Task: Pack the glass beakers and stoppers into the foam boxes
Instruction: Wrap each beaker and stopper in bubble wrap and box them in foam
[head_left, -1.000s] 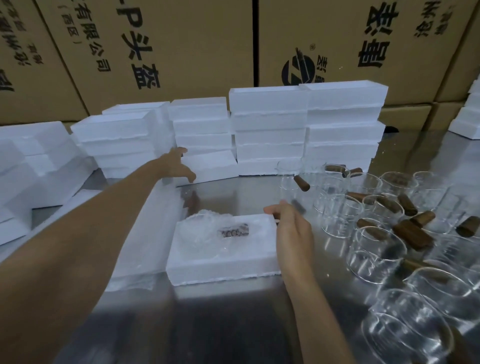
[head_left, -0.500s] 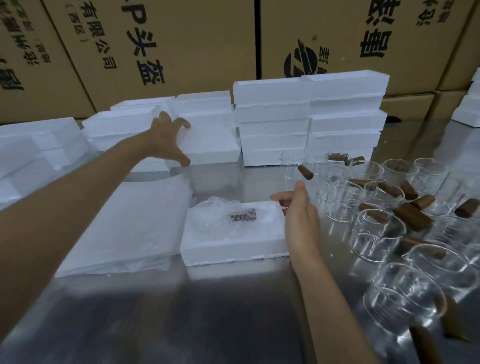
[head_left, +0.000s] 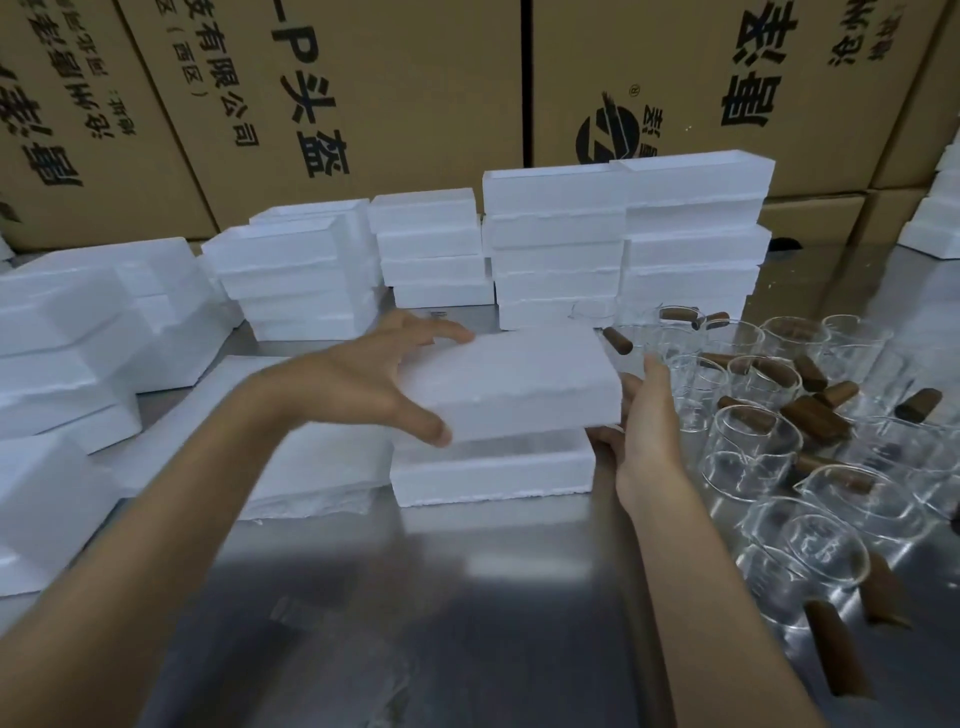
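- While the left hand (head_left: 363, 384) gripped the foam lid (head_left: 514, 379), brought over from the stacks (head_left: 431, 249), it hovered tilted just above the box (head_left: 493, 473).
- Right hand (head_left: 649, 436), fingers straight, steadied both at their right ends; closing appeared next.
- Box and lid: white, matte, rough-edged blocks.
- Beakers (head_left: 748, 447), clear and round, and brown stoppers (head_left: 815, 421) waited on the steel surface (head_left: 415, 623).

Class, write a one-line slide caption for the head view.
Left hand grips a foam lid above the foam box; right hand steadies them.
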